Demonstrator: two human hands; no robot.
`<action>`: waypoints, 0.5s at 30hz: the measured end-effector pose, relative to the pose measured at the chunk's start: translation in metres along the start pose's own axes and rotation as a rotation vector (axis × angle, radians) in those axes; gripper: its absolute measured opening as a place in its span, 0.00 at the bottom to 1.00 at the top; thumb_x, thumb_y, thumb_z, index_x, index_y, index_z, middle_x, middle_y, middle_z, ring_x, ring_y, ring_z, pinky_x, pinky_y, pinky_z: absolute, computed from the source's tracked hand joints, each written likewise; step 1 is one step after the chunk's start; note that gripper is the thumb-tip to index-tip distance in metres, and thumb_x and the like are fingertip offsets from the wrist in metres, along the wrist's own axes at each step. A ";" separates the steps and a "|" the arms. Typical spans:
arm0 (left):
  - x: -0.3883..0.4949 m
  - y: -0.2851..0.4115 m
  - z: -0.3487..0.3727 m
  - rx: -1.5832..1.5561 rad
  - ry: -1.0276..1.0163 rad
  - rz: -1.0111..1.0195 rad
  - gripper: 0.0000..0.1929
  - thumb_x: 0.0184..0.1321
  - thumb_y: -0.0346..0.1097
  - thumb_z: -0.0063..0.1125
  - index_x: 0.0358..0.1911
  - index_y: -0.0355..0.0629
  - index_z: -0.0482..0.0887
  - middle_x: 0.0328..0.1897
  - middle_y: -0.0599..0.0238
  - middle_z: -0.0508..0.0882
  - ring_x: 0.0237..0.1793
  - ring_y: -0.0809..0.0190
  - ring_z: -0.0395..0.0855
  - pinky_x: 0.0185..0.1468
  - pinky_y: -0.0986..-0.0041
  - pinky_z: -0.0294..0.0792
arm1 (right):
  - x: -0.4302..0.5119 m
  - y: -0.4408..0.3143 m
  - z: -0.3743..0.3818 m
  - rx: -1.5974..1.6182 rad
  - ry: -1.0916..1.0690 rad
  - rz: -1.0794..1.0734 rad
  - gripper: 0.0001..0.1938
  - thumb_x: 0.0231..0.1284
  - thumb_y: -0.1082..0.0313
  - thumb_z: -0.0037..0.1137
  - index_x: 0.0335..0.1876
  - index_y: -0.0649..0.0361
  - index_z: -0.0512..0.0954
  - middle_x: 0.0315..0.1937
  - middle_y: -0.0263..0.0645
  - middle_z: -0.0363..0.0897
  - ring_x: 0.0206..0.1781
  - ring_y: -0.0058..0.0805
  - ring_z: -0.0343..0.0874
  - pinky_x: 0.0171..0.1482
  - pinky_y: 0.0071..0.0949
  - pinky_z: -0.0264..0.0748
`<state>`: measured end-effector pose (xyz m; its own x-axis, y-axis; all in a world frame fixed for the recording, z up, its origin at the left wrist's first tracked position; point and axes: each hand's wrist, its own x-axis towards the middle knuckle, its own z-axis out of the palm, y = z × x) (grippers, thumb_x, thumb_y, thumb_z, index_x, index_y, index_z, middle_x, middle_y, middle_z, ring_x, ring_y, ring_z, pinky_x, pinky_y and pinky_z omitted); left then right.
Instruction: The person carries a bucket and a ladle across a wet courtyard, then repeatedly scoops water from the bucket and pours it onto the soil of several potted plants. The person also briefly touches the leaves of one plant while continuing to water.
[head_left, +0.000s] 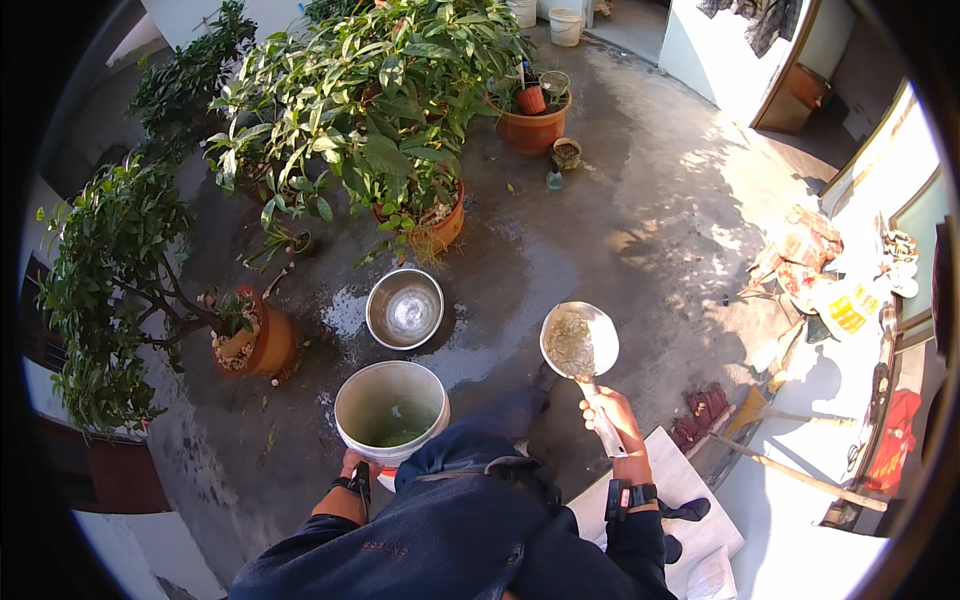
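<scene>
My right hand (616, 420) is closed around the pale handle of a round water scoop (606, 341). Murky liquid with light flecks lies in the scoop's bowl, which is held out over the floor. At the near side of a white plastic bucket (435, 442), my left hand (360, 465) grips its outer wall or handle; the fingers are partly hidden. Greenish water (397, 420) fills the lower part of this bucket. Just beyond it, a round metal basin (406, 309) rests on the wet concrete, apart from both hands.
Potted shrubs stand ahead in orange pots (442, 225) and to the left (274, 337). A small jar (554, 180) sits by a planter (531, 131). On the right are a mop (701, 412), a broom (750, 409) and a pale board (667, 480) with dark cloth on it.
</scene>
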<state>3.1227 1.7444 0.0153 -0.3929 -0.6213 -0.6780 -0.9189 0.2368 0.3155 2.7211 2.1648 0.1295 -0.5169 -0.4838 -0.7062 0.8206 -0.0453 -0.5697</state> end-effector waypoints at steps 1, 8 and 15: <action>0.027 0.016 0.004 -0.240 0.018 -0.082 0.22 0.58 0.41 0.53 0.56 0.45 0.74 0.61 0.66 0.76 0.59 0.64 0.75 0.58 0.70 0.71 | 0.006 -0.009 -0.012 0.023 0.017 0.001 0.13 0.61 0.70 0.47 0.50 0.64 0.69 0.29 0.39 0.74 0.23 0.21 0.72 0.23 0.21 0.71; 0.133 0.117 0.014 0.358 0.210 0.107 0.20 0.49 0.45 0.62 0.43 0.41 0.81 0.46 0.61 0.84 0.50 0.59 0.81 0.48 0.70 0.75 | 0.036 -0.097 -0.109 0.073 0.115 0.024 0.11 0.59 0.69 0.48 0.47 0.60 0.69 0.29 0.40 0.75 0.24 0.24 0.73 0.23 0.27 0.72; 0.171 0.248 0.018 0.216 0.293 0.083 0.41 0.17 0.46 0.81 0.41 0.31 0.74 0.34 0.55 0.84 0.42 0.51 0.83 0.46 0.66 0.76 | 0.066 -0.163 -0.159 0.055 0.146 -0.057 0.08 0.57 0.70 0.50 0.41 0.59 0.68 0.28 0.41 0.74 0.23 0.25 0.72 0.22 0.27 0.71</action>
<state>2.8267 1.7101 -0.0343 -0.4686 -0.7735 -0.4268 -0.8828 0.4283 0.1931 2.5140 2.2792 0.1089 -0.5897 -0.3468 -0.7294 0.7990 -0.1189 -0.5894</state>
